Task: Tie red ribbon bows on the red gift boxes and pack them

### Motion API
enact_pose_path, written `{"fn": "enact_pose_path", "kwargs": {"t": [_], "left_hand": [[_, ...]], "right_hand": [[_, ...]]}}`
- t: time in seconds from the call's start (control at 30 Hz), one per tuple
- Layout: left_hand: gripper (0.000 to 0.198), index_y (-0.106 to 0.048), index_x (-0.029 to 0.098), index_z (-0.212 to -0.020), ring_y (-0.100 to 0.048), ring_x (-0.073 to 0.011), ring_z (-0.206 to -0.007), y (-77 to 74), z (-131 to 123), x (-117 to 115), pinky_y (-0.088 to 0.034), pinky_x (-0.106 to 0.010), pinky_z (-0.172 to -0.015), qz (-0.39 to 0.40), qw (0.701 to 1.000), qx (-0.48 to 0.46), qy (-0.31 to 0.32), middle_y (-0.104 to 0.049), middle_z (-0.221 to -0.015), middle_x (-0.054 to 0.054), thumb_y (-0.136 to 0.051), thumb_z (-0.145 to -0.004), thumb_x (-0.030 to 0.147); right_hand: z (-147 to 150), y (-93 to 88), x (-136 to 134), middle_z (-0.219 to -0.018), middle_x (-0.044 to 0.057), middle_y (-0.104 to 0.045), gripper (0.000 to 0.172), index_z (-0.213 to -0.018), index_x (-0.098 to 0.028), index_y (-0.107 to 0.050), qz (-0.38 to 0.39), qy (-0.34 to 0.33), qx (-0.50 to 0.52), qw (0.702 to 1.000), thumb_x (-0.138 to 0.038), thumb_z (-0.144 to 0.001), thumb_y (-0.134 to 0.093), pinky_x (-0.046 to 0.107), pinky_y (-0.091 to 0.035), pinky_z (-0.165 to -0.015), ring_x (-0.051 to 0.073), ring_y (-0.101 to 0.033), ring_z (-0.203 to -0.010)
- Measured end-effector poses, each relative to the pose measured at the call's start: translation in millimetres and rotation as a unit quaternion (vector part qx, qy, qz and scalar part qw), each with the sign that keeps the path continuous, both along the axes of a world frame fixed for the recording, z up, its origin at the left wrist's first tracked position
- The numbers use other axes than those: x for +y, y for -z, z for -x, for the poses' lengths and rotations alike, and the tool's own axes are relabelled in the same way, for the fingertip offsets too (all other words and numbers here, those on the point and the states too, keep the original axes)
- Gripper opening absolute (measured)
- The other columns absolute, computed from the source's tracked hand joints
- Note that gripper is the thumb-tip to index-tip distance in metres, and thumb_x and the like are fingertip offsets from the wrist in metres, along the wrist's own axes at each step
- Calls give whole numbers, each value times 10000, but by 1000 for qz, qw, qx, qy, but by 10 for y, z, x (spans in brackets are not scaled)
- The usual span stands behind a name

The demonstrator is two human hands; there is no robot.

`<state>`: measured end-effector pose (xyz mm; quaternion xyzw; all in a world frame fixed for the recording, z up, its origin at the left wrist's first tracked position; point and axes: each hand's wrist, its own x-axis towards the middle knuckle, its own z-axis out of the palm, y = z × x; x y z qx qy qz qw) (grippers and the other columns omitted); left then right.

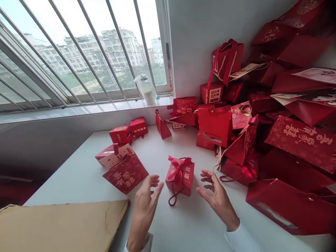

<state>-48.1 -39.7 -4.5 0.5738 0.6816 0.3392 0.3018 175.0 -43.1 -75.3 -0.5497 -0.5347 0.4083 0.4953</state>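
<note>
A small red gift box [187, 180] with gold characters stands on the white table, a red ribbon bow [179, 168] tied over its top. From its front a dark red cord loop [172, 200] hangs onto the tabletop. To the left of the box is my left hand [147, 196], fingers apart and holding nothing. My right hand [214, 192] is on the other side, also open, its thumb and fingers spread toward the box. Neither hand touches the box. Near my left fingertips lies a tilted red patterned box [126, 174] with gold characters.
Red gift boxes [301, 136] are heaped along the right side and back. Smaller red boxes [120, 134] sit at the back left. A cardboard sheet [60, 224] covers the front left. A white plastic bag [146, 90] stands on the sill of the barred window.
</note>
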Motion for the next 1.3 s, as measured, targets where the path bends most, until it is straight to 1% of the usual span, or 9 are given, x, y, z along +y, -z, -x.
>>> {"fn": "enact_pose_path", "kwargs": {"t": [0.1, 0.23, 0.4, 0.5, 0.6, 0.67, 0.8, 1.1, 1.3], "left_hand": [[355, -569, 216, -1035, -619, -232, -997, 40, -119, 170, -515, -322, -757, -13, 997, -49, 49, -629, -1132, -95, -479, -844, 502], [297, -593, 216, -884, -635, -196, -859, -11, -202, -55, -490, -309, -780, 44, 988, -21, 145, -677, -944, -50, -429, -891, 464], [163, -651, 276, -904, -617, -179, -871, -260, -106, -506, -456, -261, -815, 83, 940, 32, 329, -693, -935, 6, -558, -848, 398], [182, -638, 250, -859, -622, -174, -804, -282, -78, -393, -467, -273, -789, 4, 967, 25, 253, -686, -853, -5, -523, -870, 391], [218, -605, 225, -938, -627, -199, -908, -106, -79, -24, -482, -320, -855, -79, 994, -37, 63, -672, -990, -47, -514, -866, 410], [289, -569, 212, -1027, -605, -216, -1028, 42, -93, 227, -492, -322, -879, -83, 992, -93, -1, -629, -1133, -74, -551, -833, 426], [383, -573, 191, -1062, -599, -224, -1056, 146, -164, 413, -511, -310, -834, -25, 988, -146, 51, -649, -1093, -97, -390, -898, 484], [386, -573, 217, -1006, -653, -191, -716, -84, -161, -46, -486, -287, -675, 66, 991, -79, 85, -695, -737, -17, -382, -890, 532], [239, -613, 238, -946, -575, -208, -944, -73, -186, 83, -455, -318, -802, -107, 991, 44, 60, -637, -974, -34, -587, -813, 435]], "right_hand": [[48, -122, -15, -1241, 92, -545, 578, -1265, -252, -475, -26, -67, -48, 996, -395, -746, -685, 383, -504, -851, 253, -547, -1090], [-33, -166, 235, -1173, 69, -604, 429, -1211, -250, -557, -54, -122, -73, 988, -323, -792, -614, 382, -492, -865, 235, -562, -1079], [-222, -166, 504, -1081, 81, -645, 281, -1053, -198, -633, -49, 15, -48, 998, -321, -819, -535, 366, -495, -836, 218, -597, -1012], [-246, -176, 432, -1057, 89, -655, 282, -1014, -190, -632, -47, 44, -35, 997, -385, -834, -539, 354, -496, -828, 218, -606, -989], [-195, -171, 208, -1035, 84, -669, 300, -1003, -198, -634, -25, 45, -30, 998, -436, -846, -541, 335, -507, -795, 225, -617, -973], [-126, -154, 32, -982, 72, -683, 291, -976, -204, -645, -4, 22, -33, 999, -445, -852, -540, 325, -519, -757, 226, -637, -914], [25, -120, -187, -1079, 44, -668, 271, -1047, -267, -634, 4, -65, -42, 997, -435, -852, -548, 371, -536, -812, 247, -643, -921], [-53, -200, 86, -1268, 87, -578, 541, -1341, -197, -442, 17, -105, -8, 994, -481, -883, -486, 382, -454, -957, 242, -563, -1124], [-48, -318, 189, -1129, 86, -623, 391, -1113, -206, -561, -30, 4, -26, 999, -506, -872, -491, 340, -449, -863, 228, -563, -1051]]}}
